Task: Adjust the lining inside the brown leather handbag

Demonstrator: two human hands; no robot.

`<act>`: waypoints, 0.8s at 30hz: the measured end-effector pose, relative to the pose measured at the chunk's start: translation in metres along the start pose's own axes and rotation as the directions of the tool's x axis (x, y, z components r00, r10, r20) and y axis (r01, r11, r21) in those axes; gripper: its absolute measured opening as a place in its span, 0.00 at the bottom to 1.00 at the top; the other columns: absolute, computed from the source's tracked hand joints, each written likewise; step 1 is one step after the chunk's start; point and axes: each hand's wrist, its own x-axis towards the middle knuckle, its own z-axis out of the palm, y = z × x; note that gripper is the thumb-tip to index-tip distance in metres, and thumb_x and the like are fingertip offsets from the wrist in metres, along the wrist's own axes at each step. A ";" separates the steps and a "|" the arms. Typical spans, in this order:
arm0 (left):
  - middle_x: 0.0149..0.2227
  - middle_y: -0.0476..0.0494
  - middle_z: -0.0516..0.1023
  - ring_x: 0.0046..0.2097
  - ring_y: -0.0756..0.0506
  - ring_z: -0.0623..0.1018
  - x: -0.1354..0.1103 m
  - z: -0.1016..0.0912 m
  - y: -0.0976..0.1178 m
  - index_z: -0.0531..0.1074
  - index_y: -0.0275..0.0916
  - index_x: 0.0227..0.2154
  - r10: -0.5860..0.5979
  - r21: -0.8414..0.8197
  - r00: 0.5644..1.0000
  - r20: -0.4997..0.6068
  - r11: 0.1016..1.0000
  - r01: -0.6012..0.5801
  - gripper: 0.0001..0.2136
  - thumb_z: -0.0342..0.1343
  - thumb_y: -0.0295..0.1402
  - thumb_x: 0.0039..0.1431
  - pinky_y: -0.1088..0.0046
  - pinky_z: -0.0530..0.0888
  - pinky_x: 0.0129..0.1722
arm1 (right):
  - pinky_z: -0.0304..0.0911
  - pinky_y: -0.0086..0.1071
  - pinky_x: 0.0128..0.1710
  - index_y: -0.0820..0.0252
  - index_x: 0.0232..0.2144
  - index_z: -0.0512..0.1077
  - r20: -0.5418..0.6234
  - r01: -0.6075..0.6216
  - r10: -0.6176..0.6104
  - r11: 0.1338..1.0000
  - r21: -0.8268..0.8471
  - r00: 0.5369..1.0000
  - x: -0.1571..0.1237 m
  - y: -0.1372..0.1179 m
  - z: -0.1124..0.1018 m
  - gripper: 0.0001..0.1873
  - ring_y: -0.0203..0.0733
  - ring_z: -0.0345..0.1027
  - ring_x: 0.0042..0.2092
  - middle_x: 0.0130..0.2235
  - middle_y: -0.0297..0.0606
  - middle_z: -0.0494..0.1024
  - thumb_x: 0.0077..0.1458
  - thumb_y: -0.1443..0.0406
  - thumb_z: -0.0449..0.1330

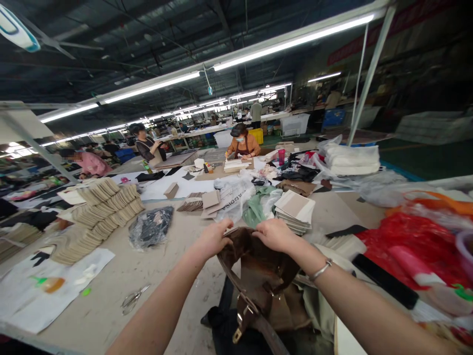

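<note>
A brown handbag (258,276) with a strap and metal buckles stands in front of me, its mouth spread wide. My left hand (215,238) pinches the far rim of the bag on its left part. A short way to the right, my right hand (278,234) grips the same rim, thumb inside and fingers over the edge. Gold-coloured hardware (237,335) hangs at the near side of the bag. Dark cloth (221,325) lies beneath it on the left, and greenish-grey fabric (318,305) bunches against its right side.
Scissors (135,300), a glue bottle (50,284) and stacked beige pieces (96,214) lie left. A plastic-wrapped dark bundle (151,227) sits mid-table. At right are a phone (384,280) and red plastic bags (406,241). A person (244,144) works across the table.
</note>
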 end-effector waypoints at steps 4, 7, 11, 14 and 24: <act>0.42 0.47 0.71 0.44 0.46 0.71 0.001 -0.006 0.009 0.66 0.42 0.36 0.197 0.103 0.980 -0.032 0.976 -0.193 0.09 0.55 0.31 0.50 0.72 0.66 0.43 | 0.59 0.32 0.33 0.56 0.31 0.75 -0.016 -0.020 0.020 1.000 0.010 1.000 -0.006 -0.002 0.003 0.22 0.45 0.70 0.37 0.33 0.44 0.78 0.57 0.53 0.45; 0.40 0.47 0.71 0.42 0.46 0.71 0.003 -0.004 0.015 0.67 0.41 0.34 0.201 0.170 0.978 -0.052 0.967 -0.189 0.07 0.54 0.36 0.52 0.72 0.66 0.42 | 0.59 0.32 0.34 0.56 0.31 0.75 -0.044 -0.030 0.030 0.999 0.019 0.999 -0.009 -0.001 0.007 0.22 0.44 0.70 0.37 0.33 0.43 0.78 0.58 0.54 0.44; 0.36 0.47 0.73 0.39 0.46 0.73 0.008 0.001 0.021 0.67 0.41 0.33 0.052 0.214 0.996 -0.075 0.976 -0.035 0.09 0.53 0.40 0.53 0.72 0.67 0.37 | 0.58 0.31 0.32 0.55 0.31 0.75 -0.068 -0.040 0.041 0.999 0.017 0.997 -0.009 0.003 0.010 0.23 0.44 0.70 0.36 0.33 0.42 0.78 0.58 0.53 0.44; 0.31 0.47 0.74 0.36 0.43 0.74 0.013 0.004 0.025 0.65 0.41 0.35 -0.132 0.230 0.990 -0.052 0.963 0.140 0.14 0.56 0.43 0.48 0.71 0.67 0.32 | 0.58 0.31 0.31 0.55 0.31 0.75 -0.065 -0.031 0.033 0.999 0.020 0.997 -0.007 0.004 0.012 0.23 0.44 0.70 0.36 0.32 0.41 0.78 0.58 0.53 0.44; 0.37 0.46 0.74 0.38 0.46 0.73 0.020 0.013 0.016 0.66 0.42 0.37 0.088 0.163 0.991 -0.099 0.984 -0.071 0.08 0.52 0.35 0.54 0.73 0.66 0.37 | 0.57 0.32 0.32 0.56 0.29 0.74 -0.026 -0.032 0.033 0.999 0.042 0.999 -0.007 0.012 0.008 0.24 0.44 0.70 0.37 0.33 0.42 0.78 0.58 0.51 0.43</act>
